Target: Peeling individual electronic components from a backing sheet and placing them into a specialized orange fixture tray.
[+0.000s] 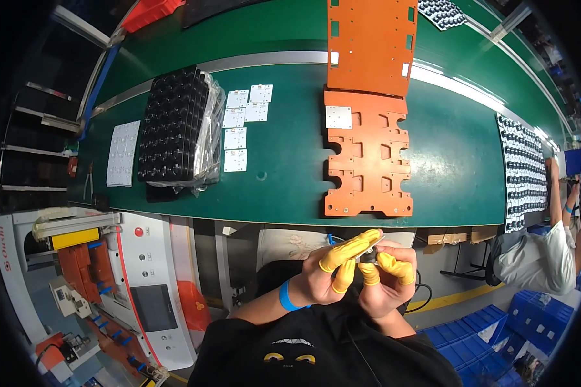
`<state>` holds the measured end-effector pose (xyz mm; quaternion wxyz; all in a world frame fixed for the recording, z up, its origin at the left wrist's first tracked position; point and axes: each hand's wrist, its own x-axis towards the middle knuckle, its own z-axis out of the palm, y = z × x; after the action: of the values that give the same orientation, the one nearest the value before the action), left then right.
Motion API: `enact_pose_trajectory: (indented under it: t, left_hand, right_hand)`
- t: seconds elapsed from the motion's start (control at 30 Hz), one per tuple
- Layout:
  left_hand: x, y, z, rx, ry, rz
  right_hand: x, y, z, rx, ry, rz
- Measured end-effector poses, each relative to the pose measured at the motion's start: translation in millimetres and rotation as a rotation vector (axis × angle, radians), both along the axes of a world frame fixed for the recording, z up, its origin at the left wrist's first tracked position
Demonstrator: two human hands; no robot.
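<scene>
Both of my hands are together in front of my chest, just short of the bench's front edge, with yellow finger cots on the fingertips. Between them is a small black round part [368, 257] against the thin pale edge of what looks like a small white board. My left hand [332, 269] pinches the board side, its fingers stretched along it. From the other side, my right hand [390, 278] grips the black part with thumb and fingers. Fingers cover much of both pieces. Beyond them on the bench lies an orange fixture plate [366, 155] with a white square circuit board [339, 117] at its upper left.
Several white circuit boards [235, 160] lie left of the fixture, beside stacked black trays [168, 129] and a white panel [122, 155]. Pliers [88, 184] rest farther left. Rows of boards with black parts [524, 174] sit right, near a co-worker [539, 261]. A machine [152, 290] stands lower left.
</scene>
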<state>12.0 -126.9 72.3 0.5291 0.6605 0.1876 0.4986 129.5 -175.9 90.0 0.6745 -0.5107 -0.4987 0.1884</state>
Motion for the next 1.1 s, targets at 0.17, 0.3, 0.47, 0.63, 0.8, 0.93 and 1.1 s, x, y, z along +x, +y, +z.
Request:
enact_pose_trajectory:
  t: [0.17, 0.3, 0.47, 0.63, 0.8, 0.93, 1.1]
  left_hand:
    - [1, 1, -1, 0.010, 0.013, 0.000]
    - [1, 1, 2, -0.040, 0.005, 0.007]
    - [2, 5, 5, -0.027, -0.012, 0.006]
    - [0, 1, 4, -0.075, -0.018, -0.037]
    - [-3, -11, -13, -0.063, 0.035, -0.017]
    - [-7, -13, -16, -0.100, 0.088, -0.055]
    - [0, -8, -8, 0.010, 0.047, 0.019]
  right_hand:
    - [3, 1, 3, -0.024, -0.063, -0.003]
    - [4, 3, 6, 0.002, -0.137, -0.004]
    - [10, 1, 9, -0.087, -0.082, 0.062]
    - [7, -1, 8, -0.066, -0.039, 0.047]
    - [0, -2, 8, 0.003, -0.123, -0.031]
    - [-1, -4, 7, 0.006, -0.079, -0.065]
    - [-1, -6, 5, 0.017, -0.042, -0.065]
